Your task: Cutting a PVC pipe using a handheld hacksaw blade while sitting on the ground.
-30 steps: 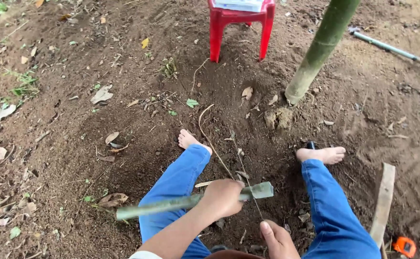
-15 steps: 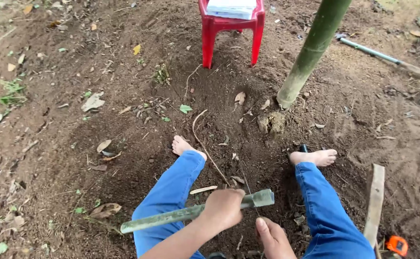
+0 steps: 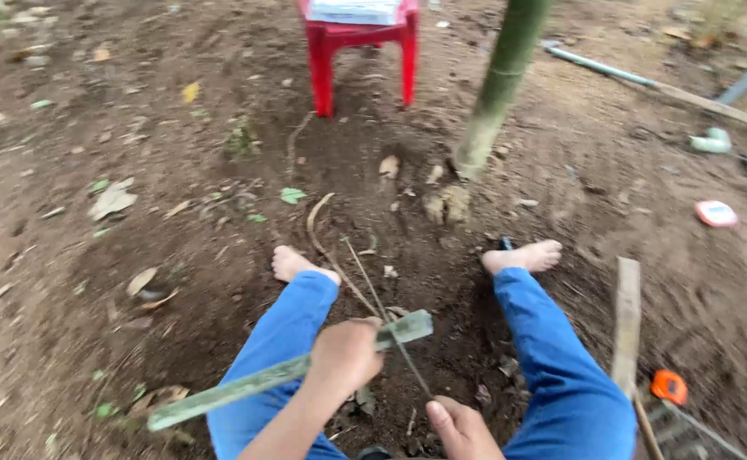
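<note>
Green bamboo strip [image 3: 254, 388] lies crosswise over the person's lap, its long axis running from low on the left, past the left knee, up to a squared end [image 3: 412, 325] just right of the left hand [image 3: 345, 356]. That left hand is closed in a fist around the strip near its right end, so most of the length sticks out to its left. A thin stick [image 3: 386, 319] crosses the strip just right of the fist, slanting from the ground ahead back toward the right hand [image 3: 458, 426]. The right hand sits below and to the right of the left, nearer the body, fingers curled about the stick's lower end; how tightly it grips I cannot tell. Both hands hover over bare soil between the blue-trousered legs.
</note>
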